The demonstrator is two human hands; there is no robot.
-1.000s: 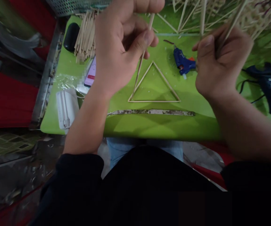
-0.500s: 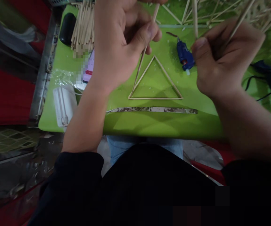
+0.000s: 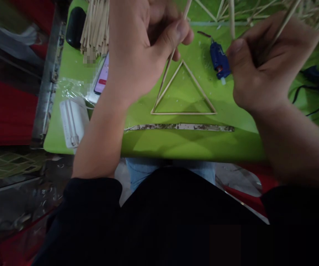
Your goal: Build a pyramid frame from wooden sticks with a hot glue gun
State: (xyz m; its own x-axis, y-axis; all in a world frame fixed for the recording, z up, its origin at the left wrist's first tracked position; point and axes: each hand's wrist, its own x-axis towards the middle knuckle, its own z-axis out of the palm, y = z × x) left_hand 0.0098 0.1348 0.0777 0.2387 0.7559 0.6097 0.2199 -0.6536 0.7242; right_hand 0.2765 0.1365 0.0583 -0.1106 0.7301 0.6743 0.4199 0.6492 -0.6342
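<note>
Person's L hand (image 3: 148, 55), upper ctr. of frame, pinches a thin wooden stick (image 3: 163, 75) in its grip, lower end seemingly at bottom-L corner of a stick triangle (image 3: 183, 113), mid-frame on a green desk (image 3: 176, 147). R hand (image 3: 267, 66), upper R, grip closed around slim rods (image 3: 231, 18), nr. blue glue gun (image 3: 219, 61); stick bundle (image 3: 95, 27) upper L.

head view | head-worn | faces forward and down | near green table (image 3: 176, 144)

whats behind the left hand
A phone and a bundle of sticks show partly past the left hand; it covers their right parts, and anything else behind it cannot be seen.
</note>
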